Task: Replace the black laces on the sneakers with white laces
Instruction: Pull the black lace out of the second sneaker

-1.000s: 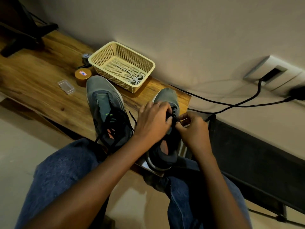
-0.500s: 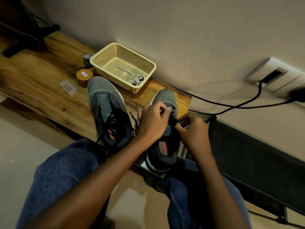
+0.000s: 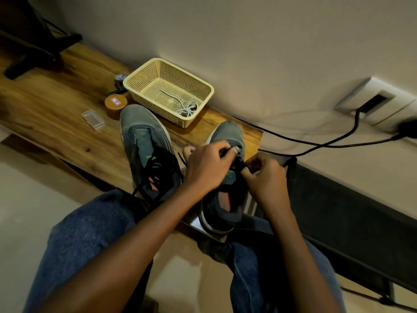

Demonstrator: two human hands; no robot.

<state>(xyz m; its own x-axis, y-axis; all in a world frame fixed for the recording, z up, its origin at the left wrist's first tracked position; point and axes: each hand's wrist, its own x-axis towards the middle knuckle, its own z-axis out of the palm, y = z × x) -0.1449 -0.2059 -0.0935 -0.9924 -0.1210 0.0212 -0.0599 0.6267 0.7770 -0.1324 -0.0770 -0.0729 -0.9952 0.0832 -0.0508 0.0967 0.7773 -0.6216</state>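
Two grey sneakers stand on the wooden table (image 3: 56, 114), toes toward the wall. The left sneaker (image 3: 144, 143) shows loosened black laces (image 3: 158, 175). Over the right sneaker (image 3: 228, 134) both hands work. My left hand (image 3: 207, 168) pinches the right sneaker's black lace (image 3: 239, 164) near the upper eyelets. My right hand (image 3: 264, 179) pinches the same lace from the right side. White laces (image 3: 187, 109) lie bunched in the cream plastic basket (image 3: 135, 80) behind the shoes.
A brown tape roll (image 3: 115, 106) and a small clear plastic box (image 3: 93, 118) sit left of the basket. Black cables (image 3: 327, 143) run from a wall socket (image 3: 374, 100) at right. A dark stand (image 3: 33, 55) is at far left. My knees in jeans (image 3: 90, 233) are below.
My left hand has shifted a little toward the shoe's toe, pulling on the black lace. My right hand stays at the lace beside it.
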